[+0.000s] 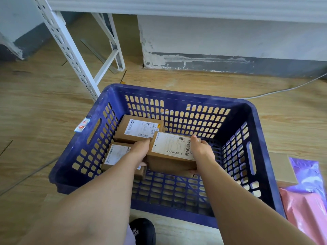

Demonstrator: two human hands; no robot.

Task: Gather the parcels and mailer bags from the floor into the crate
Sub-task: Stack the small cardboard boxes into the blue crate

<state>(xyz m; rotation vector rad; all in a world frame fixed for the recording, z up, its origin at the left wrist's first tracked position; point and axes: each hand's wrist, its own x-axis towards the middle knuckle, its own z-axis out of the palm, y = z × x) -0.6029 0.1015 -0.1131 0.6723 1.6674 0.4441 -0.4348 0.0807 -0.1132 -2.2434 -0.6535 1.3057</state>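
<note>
The left forearm hides part of the near parcel (115,154); mailer bags (307,197) run off the right edge.

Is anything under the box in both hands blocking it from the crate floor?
Partly. The held box overlaps the near-left box and the left hand. The open crate floor lies on the right.

Both hands, left hand (141,150) and right hand (201,150), hold a labelled brown cardboard parcel (172,152) inside the perforated blue plastic crate (254,124), right of two similar cardboard parcels (139,129).
</note>
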